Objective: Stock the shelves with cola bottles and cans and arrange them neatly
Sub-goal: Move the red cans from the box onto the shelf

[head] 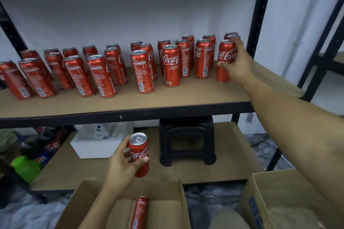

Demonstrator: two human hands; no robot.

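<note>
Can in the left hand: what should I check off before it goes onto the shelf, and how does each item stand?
1. Left hand grips held can, upright: ok.
2. Right hand off the shelf: not ok, fingers curl round end can.
3. End can resting on shelf board: cannot tell.
4. Bare board in front of the rows: ok.
5. Labels all facing one way: not ok.
6. Cardboard box has stock: ok, one boxed can lies inside.
</note>
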